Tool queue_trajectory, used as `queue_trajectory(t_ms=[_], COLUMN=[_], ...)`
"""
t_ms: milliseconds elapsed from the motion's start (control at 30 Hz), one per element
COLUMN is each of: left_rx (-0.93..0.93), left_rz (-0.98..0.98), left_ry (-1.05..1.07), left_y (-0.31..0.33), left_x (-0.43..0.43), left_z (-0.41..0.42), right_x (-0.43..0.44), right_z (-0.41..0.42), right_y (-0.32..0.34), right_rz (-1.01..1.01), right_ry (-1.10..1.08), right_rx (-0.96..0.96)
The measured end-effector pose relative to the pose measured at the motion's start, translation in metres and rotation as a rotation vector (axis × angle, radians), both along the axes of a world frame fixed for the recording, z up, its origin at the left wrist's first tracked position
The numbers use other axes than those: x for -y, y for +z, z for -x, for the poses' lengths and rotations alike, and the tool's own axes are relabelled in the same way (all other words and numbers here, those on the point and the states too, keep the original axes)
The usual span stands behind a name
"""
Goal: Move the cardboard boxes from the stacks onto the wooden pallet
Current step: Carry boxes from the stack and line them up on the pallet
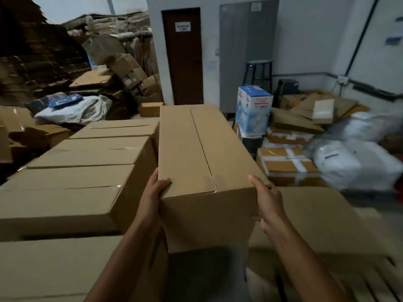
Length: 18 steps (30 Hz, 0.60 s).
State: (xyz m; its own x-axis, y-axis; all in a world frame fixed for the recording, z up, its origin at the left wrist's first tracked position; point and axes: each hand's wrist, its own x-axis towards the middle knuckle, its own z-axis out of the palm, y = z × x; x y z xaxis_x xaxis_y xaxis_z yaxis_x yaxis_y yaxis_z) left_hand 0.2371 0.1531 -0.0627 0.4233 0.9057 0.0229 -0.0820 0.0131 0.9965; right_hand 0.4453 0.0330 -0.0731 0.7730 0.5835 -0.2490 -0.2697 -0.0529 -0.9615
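Dead centre, between the two piles, a long cardboard box is held lengthwise, pointing away from the person, taped seam up. Left hand grips the near left corner, with the thumb over the top edge and the palm flat on the side. Right hand grips the near right corner the same way, with the thumb on the top edge and the fingers round the side. Both hands are clamped on the box. Its near end hangs over a dark gap of floor; cannot tell whether the far end rests on anything.

Just left of it are the stacked boxes, same brown, tops taped, in rows side by side. The nearest row touches or nearly touches the left forearm. To the right and lower down, another brown box lies flat and blurred. Past it, in the bottom right corner, are slats of the wooden pallet, also blurred.

Against the back wall are a dark brown door with a paper notice, a grey cabinet beside it and a blue stool in front of that. A white and blue printed carton stands upright near the stool. Taped parcels and white sacks are heaped at right. At far left is a tall heap of flattened cardboard.
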Motion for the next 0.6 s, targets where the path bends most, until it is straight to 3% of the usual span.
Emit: queue_trajectory(t_ms=[367, 600], left_rx=[-0.029, -0.066], left_rz=[0.335, 0.475], left_ry=[-0.283, -0.415], left_y=[-0.07, -0.098], left_x=[0.155, 0.253], left_z=[-0.002, -0.059], right_x=[0.213, 0.337], right_z=[0.037, 0.007], right_y=[-0.067, -0.088], right_rz=[0.2, 0.248], right_ry=[-0.326, -0.381], right_rx=[-0.139, -0.245])
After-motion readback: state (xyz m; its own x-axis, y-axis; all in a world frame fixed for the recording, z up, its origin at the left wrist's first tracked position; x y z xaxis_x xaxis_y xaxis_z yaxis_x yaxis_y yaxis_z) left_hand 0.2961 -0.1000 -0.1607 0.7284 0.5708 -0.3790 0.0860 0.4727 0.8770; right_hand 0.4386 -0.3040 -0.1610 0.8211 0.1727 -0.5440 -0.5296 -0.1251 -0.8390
